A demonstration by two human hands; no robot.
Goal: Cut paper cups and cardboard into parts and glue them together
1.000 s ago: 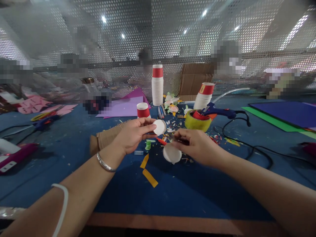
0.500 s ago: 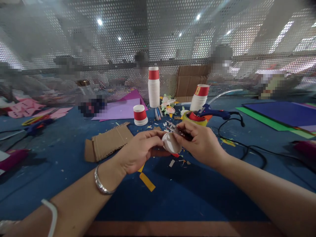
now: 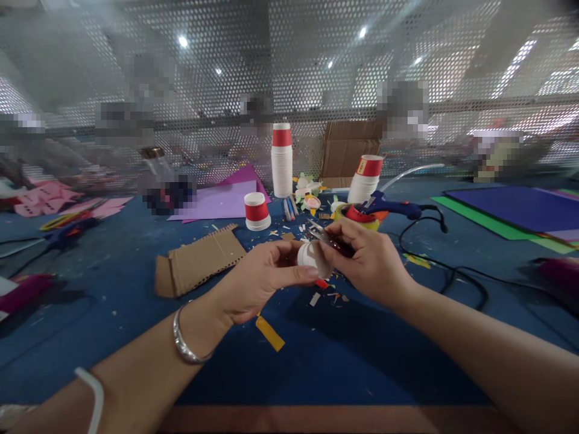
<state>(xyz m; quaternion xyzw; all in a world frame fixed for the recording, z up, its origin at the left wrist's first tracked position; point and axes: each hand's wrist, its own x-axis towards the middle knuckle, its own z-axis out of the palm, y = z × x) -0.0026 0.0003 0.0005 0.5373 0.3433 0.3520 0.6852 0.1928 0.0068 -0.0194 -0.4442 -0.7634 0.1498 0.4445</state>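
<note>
My left hand (image 3: pixel 256 277) is closed around a small white paper cup piece (image 3: pixel 312 255), its thumb along the near side and its fingers behind. The piece looks like a short cup bottom, tilted with its hollow side towards the right. My right hand (image 3: pixel 368 262) grips a pair of scissors (image 3: pixel 322 234), whose blades point up and left above the cup piece. Its fingers hide much of the handles and come close to the piece's right edge; whether they touch it I cannot tell. A silver bangle (image 3: pixel 181 337) circles my left wrist.
Paper scraps and a yellow strip (image 3: pixel 270 334) litter the blue table. Cardboard (image 3: pixel 205 259) lies left. Behind stand a red-and-white cup (image 3: pixel 257 212), a tall cup stack (image 3: pixel 282 166) and a shorter one (image 3: pixel 364 181). A blue glue gun (image 3: pixel 393 207) rests on a tape roll (image 3: pixel 373 225), its cord (image 3: pixel 407 241) trailing right.
My left thumb has slid forward and right along the near side of the cup piece, which has turned slightly. The scissors stay above it, nearly unmoved in my right hand.
</note>
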